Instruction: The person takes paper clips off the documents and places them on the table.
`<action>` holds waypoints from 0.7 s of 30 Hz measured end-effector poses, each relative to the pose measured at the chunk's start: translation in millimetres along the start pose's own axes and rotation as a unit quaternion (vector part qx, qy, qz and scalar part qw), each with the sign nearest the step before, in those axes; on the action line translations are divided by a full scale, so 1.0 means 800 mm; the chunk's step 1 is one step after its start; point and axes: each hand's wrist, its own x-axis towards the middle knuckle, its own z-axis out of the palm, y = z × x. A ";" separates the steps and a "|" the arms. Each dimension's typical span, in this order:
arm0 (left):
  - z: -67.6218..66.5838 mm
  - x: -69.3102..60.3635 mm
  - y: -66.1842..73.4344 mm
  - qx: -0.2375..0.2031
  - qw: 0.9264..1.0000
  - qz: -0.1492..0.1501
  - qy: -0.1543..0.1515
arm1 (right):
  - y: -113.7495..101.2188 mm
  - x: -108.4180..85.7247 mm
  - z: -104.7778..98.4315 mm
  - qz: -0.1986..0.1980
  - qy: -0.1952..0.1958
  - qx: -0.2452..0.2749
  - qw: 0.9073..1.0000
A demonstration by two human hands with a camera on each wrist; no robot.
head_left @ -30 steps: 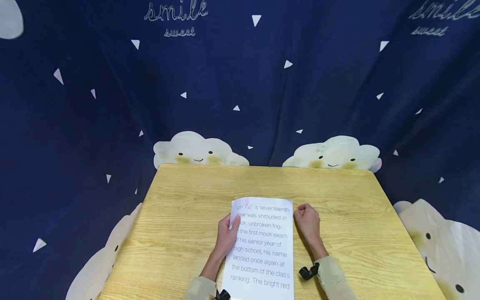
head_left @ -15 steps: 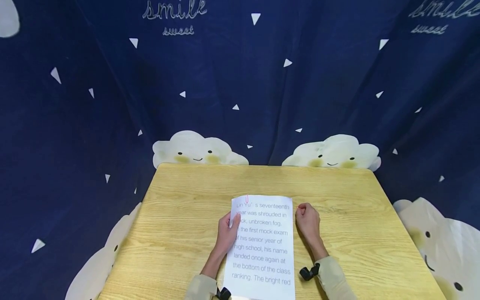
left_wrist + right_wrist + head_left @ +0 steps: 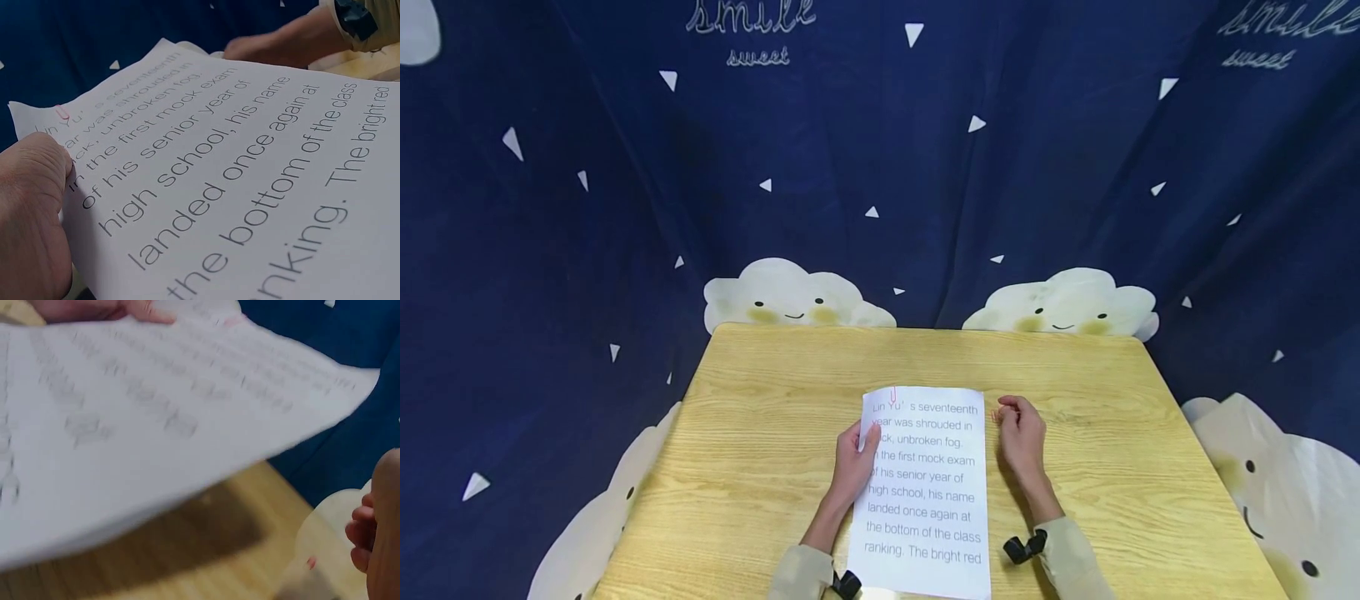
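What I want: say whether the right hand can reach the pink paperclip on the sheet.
Probably yes: the right hand is just right of the sheet, nothing visibly blocks the way to the pink paperclip at the top, and the left hand grips the left edge lower down.

Indoors, a curtained-off spot; home or studio, can't tell from where I'm standing. Navy curtain (image 3: 835,125) hangs straight ahead and round both sides, printed with white triangles (image 3: 977,123), smiling clouds (image 3: 790,292), "smile sweet" lettering (image 3: 752,17). Pale wood-grain tabletop (image 3: 760,417) right up by it.
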 end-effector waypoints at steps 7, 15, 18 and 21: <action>0.001 0.000 0.000 -0.003 1.000 0.005 -0.001 | -0.039 -0.001 -0.009 -0.029 0.014 0.098 0.995; 0.003 -0.001 -0.003 0.000 1.000 0.008 -0.001 | -0.070 -0.002 -0.012 -0.072 -0.038 0.117 0.990; 0.003 -0.001 -0.004 0.011 1.000 0.006 -0.001 | -0.078 -0.002 -0.010 -0.089 -0.072 0.091 0.989; 0.004 -0.003 -0.003 0.023 1.000 0.006 -0.004 | -0.084 -0.002 -0.008 -0.104 -0.097 0.069 0.988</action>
